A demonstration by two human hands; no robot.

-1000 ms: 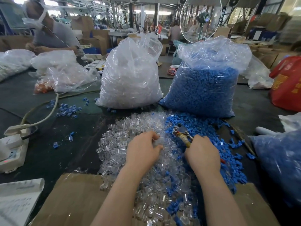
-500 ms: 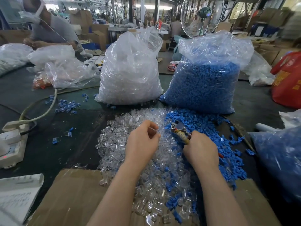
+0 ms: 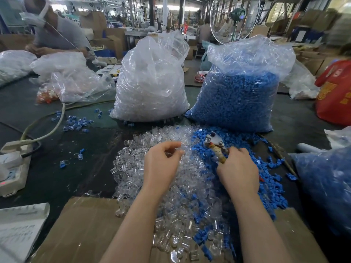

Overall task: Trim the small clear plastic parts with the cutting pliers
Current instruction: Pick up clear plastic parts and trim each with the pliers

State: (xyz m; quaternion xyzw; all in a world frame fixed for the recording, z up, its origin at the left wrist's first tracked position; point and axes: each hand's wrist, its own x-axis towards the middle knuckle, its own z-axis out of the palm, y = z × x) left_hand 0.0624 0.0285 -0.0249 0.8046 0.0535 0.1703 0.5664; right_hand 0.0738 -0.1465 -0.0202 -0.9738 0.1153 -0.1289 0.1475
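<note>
Landmark for all positions: the loose pile of small clear plastic parts (image 3: 163,179) spread on the dark counter (image 3: 79,168) and spilling onto a flat sheet of brown cardboard (image 3: 79,234) at the near edge.

Left hand (image 3: 161,164): held over the middle of the clear pile, fingers curled, thumb and fingertips drawn together at its far side. A clear piece appears to be pinched there, but it is too small and glassy against the pile to confirm.

Right hand (image 3: 238,170): at the right margin of the clear pile, fingers wrapped round the handles of the metal cutting pliers (image 3: 215,144). The pliers' head points away from the person and tilts up, just right of the left fingertips and apart from them. Whether the blades are parted cannot be told.

A heap of small blue plastic parts (image 3: 266,186) adjoins the clear pile on its right, the two mixing along the boundary.

Beyond the clear pile stand two filled transparent bags: the bag of clear parts (image 3: 152,88) directly behind it, and the bag of blue parts (image 3: 239,95) behind and to the right.

Left of the clear pile: a scatter of blue pieces (image 3: 76,124), a white power strip (image 3: 13,168) with a pale cable (image 3: 47,130), and a printed paper sheet (image 3: 17,230) near the cardboard. A further blue-filled bag (image 3: 326,186) lies at the far right.
</note>
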